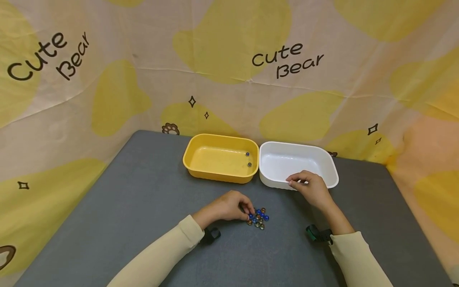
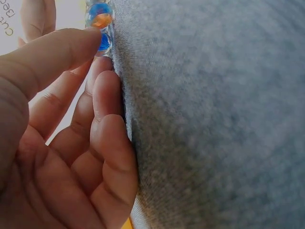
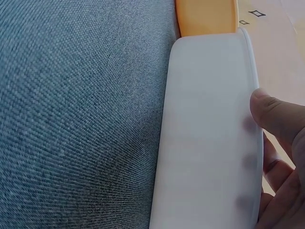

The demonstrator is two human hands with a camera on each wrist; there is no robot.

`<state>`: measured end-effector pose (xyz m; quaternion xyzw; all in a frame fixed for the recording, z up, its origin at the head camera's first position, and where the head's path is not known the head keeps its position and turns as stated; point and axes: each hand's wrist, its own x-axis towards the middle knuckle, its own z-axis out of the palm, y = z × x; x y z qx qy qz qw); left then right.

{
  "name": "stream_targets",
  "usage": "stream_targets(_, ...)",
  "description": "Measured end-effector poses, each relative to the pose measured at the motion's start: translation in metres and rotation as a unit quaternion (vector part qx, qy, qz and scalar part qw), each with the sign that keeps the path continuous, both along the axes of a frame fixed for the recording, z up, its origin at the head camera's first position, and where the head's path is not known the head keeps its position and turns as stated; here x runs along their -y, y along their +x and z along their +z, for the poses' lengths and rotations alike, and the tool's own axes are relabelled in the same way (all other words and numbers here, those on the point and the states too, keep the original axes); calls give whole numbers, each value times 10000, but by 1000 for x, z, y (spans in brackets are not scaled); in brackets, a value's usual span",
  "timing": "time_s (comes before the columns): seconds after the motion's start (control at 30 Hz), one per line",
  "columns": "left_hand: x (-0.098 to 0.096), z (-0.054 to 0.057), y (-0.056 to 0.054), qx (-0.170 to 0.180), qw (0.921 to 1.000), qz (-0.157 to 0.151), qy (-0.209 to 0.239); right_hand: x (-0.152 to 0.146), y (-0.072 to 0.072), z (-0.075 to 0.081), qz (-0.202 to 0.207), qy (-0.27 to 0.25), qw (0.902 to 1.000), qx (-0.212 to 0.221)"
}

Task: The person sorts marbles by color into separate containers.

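Note:
My left hand (image 1: pixel 231 206) is at the left side of a small cluster of glass marbles (image 1: pixel 261 215), blue, amber and clear, lying on the grey table. In the left wrist view its thumb and a finger pinch a blue marble (image 2: pixel 104 44), and a blue-and-orange marble (image 2: pixel 100 15) lies just beyond. My right hand (image 1: pixel 312 189) holds the near rim of the white tub (image 1: pixel 272 182). Its thumb (image 3: pixel 269 109) is at the rim, and the other fingertips show as dark spots through the tub's wall.
Left of the white tub, and close beside it, stands a yellow tub (image 1: pixel 215 175) with two small marbles (image 1: pixel 249 164) at its right end. Behind both tubs hangs a patterned cloth (image 1: pixel 229 91). The grey table (image 1: pixel 143 191) extends around them.

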<state>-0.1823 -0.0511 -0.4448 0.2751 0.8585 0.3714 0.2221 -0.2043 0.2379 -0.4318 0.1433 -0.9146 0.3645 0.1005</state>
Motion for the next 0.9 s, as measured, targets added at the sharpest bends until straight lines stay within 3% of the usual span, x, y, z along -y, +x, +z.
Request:
stream_targets(0.53,-3,2,1,-114,9997,-16,-212,0,0,0,-13,0,10000,25)
stream_targets(0.9,1,7,-2,-261,9997,35,10,-1,-1,-1,10,-37,10000,-20)
